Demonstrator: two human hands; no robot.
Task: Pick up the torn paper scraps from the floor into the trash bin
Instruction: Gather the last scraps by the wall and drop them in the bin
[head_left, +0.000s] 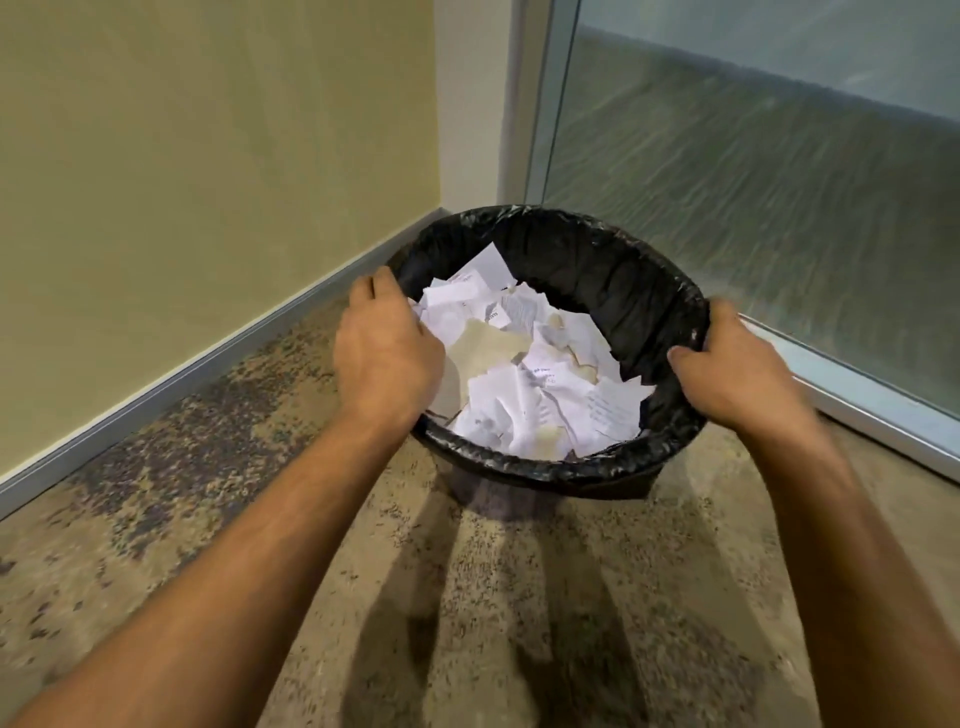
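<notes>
Both hands clamp opposite rims of the round black-lined trash bin (597, 260), left hand (387, 353) and right hand (737, 369), probably steadying it with the torn white paper scraps (530, 374) piled between them.

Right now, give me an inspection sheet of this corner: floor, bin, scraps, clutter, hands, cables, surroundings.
Surface: mottled brown carpet floor, no scraps seen on it.
Job's things: round trash bin with black plastic liner in the corner; torn white paper scraps piled inside.
Clutter: nothing seen.
Hands: left hand at the bin's left rim, grip unclear; right hand grips the right rim.
Cables: nothing seen.
Surroundings: yellowish wall on the left, frosted glass panel on the right.
</notes>
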